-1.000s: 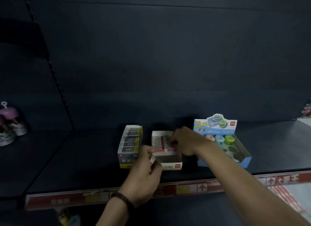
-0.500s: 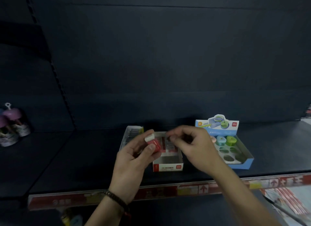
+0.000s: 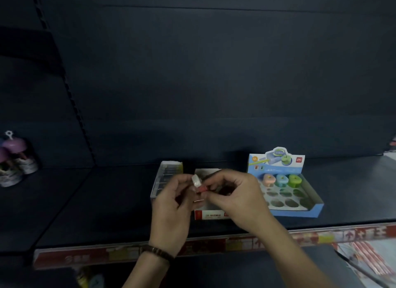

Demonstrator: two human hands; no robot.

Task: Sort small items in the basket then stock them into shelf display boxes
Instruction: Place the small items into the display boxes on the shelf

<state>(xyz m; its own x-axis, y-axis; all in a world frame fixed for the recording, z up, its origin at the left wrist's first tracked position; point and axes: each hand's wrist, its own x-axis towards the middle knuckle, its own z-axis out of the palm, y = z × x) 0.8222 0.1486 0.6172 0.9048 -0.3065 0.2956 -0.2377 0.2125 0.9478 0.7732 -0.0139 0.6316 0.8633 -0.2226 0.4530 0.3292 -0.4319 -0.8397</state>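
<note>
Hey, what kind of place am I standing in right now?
Most likely a stationery shop aisle. Dark retail shelving carries a red price strip along its edge, and open display boxes sit on it, one blue box holding pastel sharpeners. Your hands hold a small eraser.

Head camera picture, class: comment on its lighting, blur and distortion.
Head view: dim overall, the dark shelf swallowing detail; the blue display box is the brightest thing; the price strip and the lower corners smear; wide-angle bending curves the shelf edge.
</note>
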